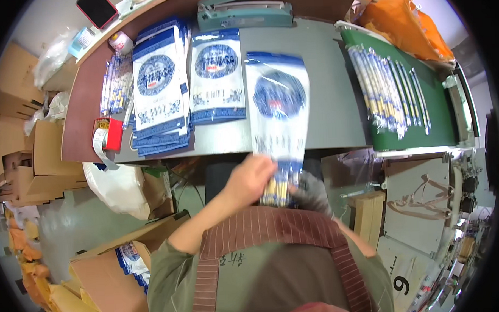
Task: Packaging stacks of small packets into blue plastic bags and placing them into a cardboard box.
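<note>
- Left hand curls shut on the near end of the blue-and-white pouch, whose long axis runs away over the table.
- Gloved right hand flanks the chopstick bundle opposite; grip unclear.
</note>
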Tool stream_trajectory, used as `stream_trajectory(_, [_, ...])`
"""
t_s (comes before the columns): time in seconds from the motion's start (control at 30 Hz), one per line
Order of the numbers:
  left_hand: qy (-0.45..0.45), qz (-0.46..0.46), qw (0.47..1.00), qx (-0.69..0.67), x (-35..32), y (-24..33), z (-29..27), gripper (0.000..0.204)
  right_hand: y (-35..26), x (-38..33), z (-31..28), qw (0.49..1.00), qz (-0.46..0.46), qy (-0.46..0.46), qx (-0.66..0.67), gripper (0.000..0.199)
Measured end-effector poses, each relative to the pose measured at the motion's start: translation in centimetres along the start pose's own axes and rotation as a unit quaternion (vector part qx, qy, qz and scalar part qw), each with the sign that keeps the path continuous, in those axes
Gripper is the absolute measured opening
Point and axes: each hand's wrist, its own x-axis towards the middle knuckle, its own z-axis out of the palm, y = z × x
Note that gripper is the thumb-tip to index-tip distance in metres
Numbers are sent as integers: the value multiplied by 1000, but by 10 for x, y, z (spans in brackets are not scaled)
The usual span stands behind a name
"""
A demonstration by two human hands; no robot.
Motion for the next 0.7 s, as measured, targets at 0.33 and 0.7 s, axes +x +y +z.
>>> stream_trajectory(0.33, [96,-146,985,4,28,-35,-13,18,-56,83,-4,886,-266,214,-314,57])
stream_trajectory(0.7, [-137,-218,945,-200,33,-2,-13,53,-10,42,-22,961,-204,158,-103,48])
